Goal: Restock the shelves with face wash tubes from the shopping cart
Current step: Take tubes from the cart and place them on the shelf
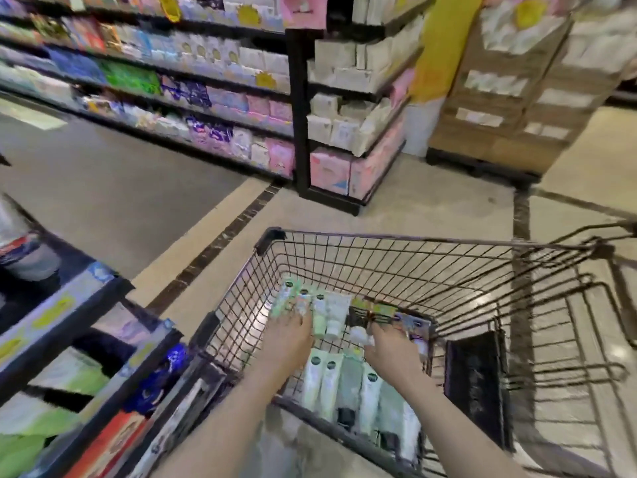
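A: What is the cart made of?

B: The shopping cart [396, 267] is dark wire mesh, a grid of thin rods with a thicker rim and a black plastic corner cap. A dark flat panel stands inside its right part.

A: And the face wash tubes?

B: They lie on the basket floor. A near row of face wash tubes [331, 381], smooth, long and flattened, white and pale green with dark round caps, lies side by side against the near wall. A far group of tubes [325, 313] lies beyond the hands, shorter, mint and white.

A: The hands?

B: Both reach down into the basket. The left hand [287, 336] lies palm down on the far group, fingers spread over the tube ends and touching them; whether its grip has closed on one I cannot tell, the frame is blurred. The right hand [393, 350] is curled beside some small carded packs [410, 324], fingertips touching something white; its grip is also unclear.

A: Around the cart?

B: A glossy pale tiled floor [431, 201] with dark strips. Black-framed shelves [213, 98] hold soft pastel packets; stacked cardboard cartons [510, 108] stand at the right. A nearer shelf unit [86, 326] sits at the left, just beside the cart.
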A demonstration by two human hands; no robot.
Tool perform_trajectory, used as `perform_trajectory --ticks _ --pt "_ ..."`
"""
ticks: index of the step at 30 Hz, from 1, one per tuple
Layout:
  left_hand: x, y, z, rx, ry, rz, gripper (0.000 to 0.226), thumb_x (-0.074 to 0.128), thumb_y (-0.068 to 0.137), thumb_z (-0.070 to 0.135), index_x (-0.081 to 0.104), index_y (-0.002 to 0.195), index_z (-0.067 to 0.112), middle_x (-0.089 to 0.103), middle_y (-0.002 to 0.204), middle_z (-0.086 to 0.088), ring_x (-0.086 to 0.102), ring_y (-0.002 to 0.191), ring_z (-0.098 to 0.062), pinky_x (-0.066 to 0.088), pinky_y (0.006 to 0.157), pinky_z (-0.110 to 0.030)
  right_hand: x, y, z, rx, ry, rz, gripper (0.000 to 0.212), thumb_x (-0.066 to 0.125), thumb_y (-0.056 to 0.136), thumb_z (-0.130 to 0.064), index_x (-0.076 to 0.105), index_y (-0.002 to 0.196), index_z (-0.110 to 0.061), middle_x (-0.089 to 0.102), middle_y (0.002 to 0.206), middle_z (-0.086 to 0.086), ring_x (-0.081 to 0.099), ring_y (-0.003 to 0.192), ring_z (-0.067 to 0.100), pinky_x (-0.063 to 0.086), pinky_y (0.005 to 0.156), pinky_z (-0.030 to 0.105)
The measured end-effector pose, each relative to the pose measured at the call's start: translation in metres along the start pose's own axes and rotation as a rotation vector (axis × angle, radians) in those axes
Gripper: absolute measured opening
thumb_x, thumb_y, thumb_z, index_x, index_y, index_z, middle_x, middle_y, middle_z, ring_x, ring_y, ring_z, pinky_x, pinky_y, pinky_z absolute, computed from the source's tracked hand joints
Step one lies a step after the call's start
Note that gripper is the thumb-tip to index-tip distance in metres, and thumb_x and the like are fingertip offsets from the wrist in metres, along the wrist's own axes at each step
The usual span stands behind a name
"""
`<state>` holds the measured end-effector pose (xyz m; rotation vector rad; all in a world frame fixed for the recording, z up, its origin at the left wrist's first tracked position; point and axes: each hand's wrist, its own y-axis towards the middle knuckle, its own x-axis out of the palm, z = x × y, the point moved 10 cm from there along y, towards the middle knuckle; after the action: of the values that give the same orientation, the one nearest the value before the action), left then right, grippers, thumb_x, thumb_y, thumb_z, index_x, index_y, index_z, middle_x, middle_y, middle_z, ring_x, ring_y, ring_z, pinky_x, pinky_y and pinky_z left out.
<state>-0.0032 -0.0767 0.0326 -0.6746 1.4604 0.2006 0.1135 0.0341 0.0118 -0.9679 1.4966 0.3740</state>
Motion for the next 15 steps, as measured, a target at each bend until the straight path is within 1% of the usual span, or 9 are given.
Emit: perform_trajectory --ticks 2,4,5,7,10,13,15 --pt "0.029 0.020 0.000 0.032 0.004 -0.066 0.038 0.038 0.095 0.017 0.041 0.132 0.011 0.050 0.131 -0.010 0.048 0.119 -0.026 0.038 0.100 -0.041 0.028 0.015 0.007 0.031 0.022 -0.064 0.035 0.044 0.094 -0.029 0.045 0.125 -0.012 0.055 0.120 0.007 0.056 0.107 0.027 0.047 0.077 0.034" --pt "0.062 0.036 -0.002 0.060 0.012 -0.155 0.043 0.041 0.094 0.018 0.036 0.136 0.012 0.047 0.135 -0.012 0.046 0.123 -0.028 0.037 0.100 -0.043 0.061 0.028 0.011 0.063 0.039 -0.140 0.034 0.044 0.094 -0.028 0.046 0.124 -0.012 0.055 0.119 0.008 0.058 0.103 0.027 0.049 0.077 0.035" --pt "0.079 0.043 -0.004 0.065 0.022 -0.196 0.045 0.041 0.094 0.019 0.034 0.138 0.013 0.047 0.135 -0.012 0.046 0.123 -0.028 0.039 0.097 -0.042 0.077 0.033 0.012 0.082 0.047 -0.186 0.035 0.044 0.094 -0.027 0.046 0.125 -0.012 0.055 0.119 0.008 0.059 0.103 0.027 0.050 0.078 0.036" --pt "0.115 0.056 -0.007 0.076 0.037 -0.281 0.043 0.040 0.093 0.016 0.037 0.135 0.011 0.050 0.131 -0.011 0.049 0.117 -0.027 0.042 0.091 -0.040 0.112 0.041 0.015 0.138 0.081 -0.290 0.040 0.044 0.094 -0.024 0.042 0.132 -0.012 0.053 0.125 0.009 0.057 0.109 0.027 0.049 0.084 0.036" --pt "0.165 0.070 -0.010 0.079 0.009 -0.415 0.041 0.039 0.092 0.015 0.039 0.133 0.009 0.050 0.132 -0.010 0.046 0.120 -0.029 0.044 0.092 -0.041 0.163 0.046 0.018 0.215 0.166 -0.431 0.047 0.042 0.094 -0.018 0.033 0.140 -0.013 0.044 0.137 0.010 0.051 0.119 0.028 0.046 0.091 0.037" --pt "0.207 0.082 -0.011 0.041 -0.067 -0.549 0.040 0.041 0.093 0.019 0.041 0.131 0.007 0.049 0.132 -0.011 0.049 0.120 -0.029 0.044 0.092 -0.040 0.211 0.045 0.020 0.287 0.265 -0.543 0.044 0.041 0.095 -0.014 0.035 0.139 -0.010 0.045 0.138 0.012 0.050 0.121 0.029 0.044 0.094 0.036" --pt "0.227 0.088 -0.007 0.014 -0.109 -0.591 0.037 0.043 0.092 0.019 0.042 0.127 0.006 0.050 0.129 -0.012 0.051 0.117 -0.028 0.045 0.090 -0.039 0.237 0.043 0.022 0.342 0.337 -0.601 0.043 0.041 0.095 -0.014 0.036 0.137 -0.008 0.047 0.136 0.013 0.050 0.122 0.029 0.043 0.094 0.035"
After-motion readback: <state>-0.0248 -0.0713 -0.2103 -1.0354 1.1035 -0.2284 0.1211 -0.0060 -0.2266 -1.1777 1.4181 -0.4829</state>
